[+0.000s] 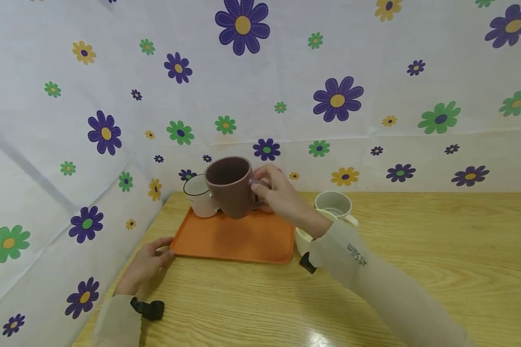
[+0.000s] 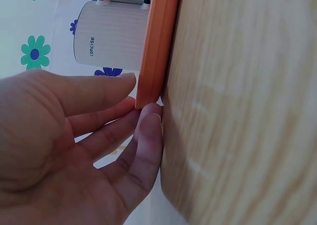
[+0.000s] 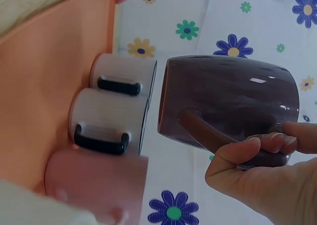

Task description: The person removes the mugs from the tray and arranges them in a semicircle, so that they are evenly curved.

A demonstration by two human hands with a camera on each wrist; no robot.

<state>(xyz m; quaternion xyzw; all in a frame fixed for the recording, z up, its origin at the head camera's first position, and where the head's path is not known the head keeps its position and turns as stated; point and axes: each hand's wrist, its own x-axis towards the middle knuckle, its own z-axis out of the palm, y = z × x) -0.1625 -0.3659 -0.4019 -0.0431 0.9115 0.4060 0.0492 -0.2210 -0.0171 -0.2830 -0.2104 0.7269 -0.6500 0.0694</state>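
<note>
The outstretched right hand (image 1: 280, 191) grips a round, shiny brown mug (image 1: 231, 195) while the left hand (image 1: 144, 263) pinches a flat, orange rectangular tray (image 1: 232, 241).

Head view looking forward and down at the tray (image 1: 234, 243), both wrist views turned sideways, left close to its front left corner, right close to a brown cup (image 3: 230, 93), both sharing white cups (image 2: 113, 36)

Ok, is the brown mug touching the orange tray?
Apart: the right wrist view shows the brown mug held clear of the orange tray, backdrop visible between.
</note>
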